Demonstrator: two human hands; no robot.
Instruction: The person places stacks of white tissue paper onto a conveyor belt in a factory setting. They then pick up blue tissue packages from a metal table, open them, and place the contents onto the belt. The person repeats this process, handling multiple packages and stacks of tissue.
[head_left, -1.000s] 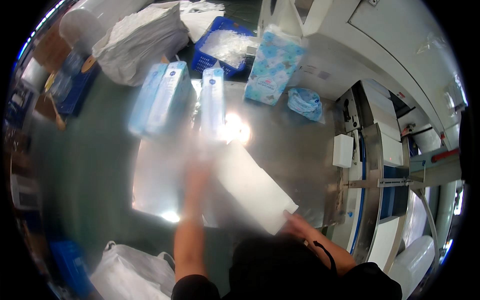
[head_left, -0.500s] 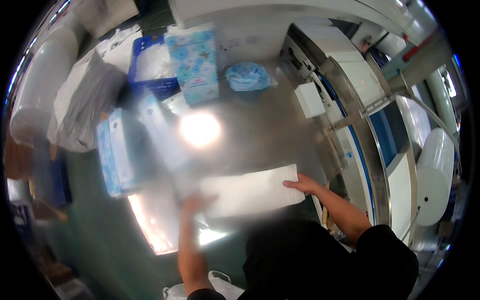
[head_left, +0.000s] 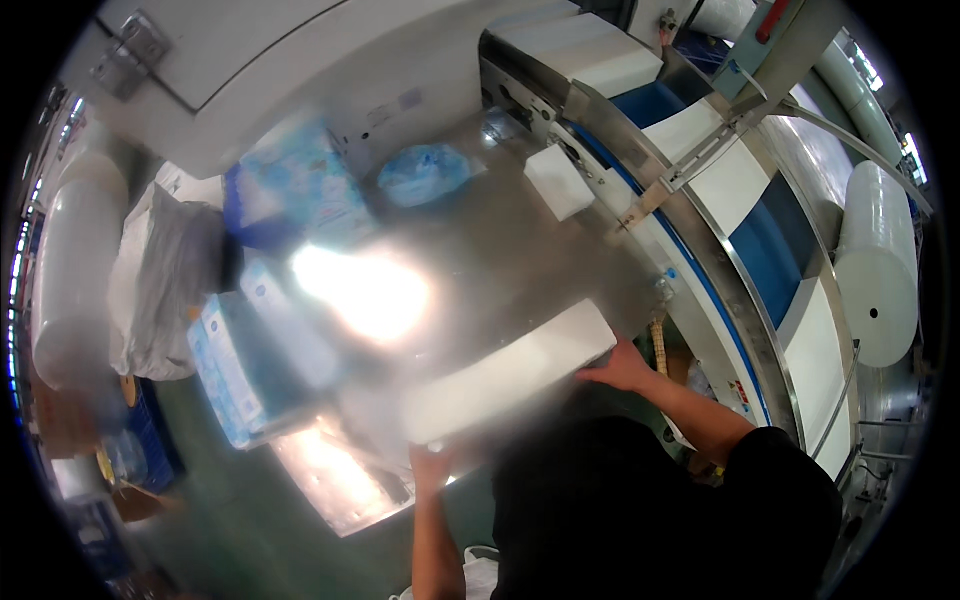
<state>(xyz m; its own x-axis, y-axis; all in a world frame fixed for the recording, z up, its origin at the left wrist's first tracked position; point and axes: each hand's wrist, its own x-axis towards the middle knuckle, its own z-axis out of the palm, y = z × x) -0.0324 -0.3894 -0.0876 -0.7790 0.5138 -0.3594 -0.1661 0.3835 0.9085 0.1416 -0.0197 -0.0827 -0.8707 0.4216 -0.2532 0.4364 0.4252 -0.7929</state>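
Observation:
A long white stack of folded tissue sheets (head_left: 512, 375) is held between both hands, above the near part of the steel table (head_left: 490, 270). My right hand (head_left: 622, 368) is closed on its right end, thumb toward the lower edge. At the stack's lower left corner, my left hand (head_left: 432, 464) has its fingers wrapped against the end, somewhat hazy in the view. The stack is tilted, its right end farther from me than its left. Several blue-and-white tissue packs (head_left: 235, 370) lie to the left of it.
On the right runs a conveyor (head_left: 765, 250) with a blue belt and long white stacks. A small white box (head_left: 558, 182) sits by its frame. Farther back are a crumpled blue plastic bag (head_left: 425, 176) and a blue-patterned package (head_left: 300, 180). A grey-white sack (head_left: 165, 280) stands far left.
My view has turned, so the scene appears rotated. The stack in my hands has tipped, showing a smoother long side, and my left hand has moved to its lower left corner.

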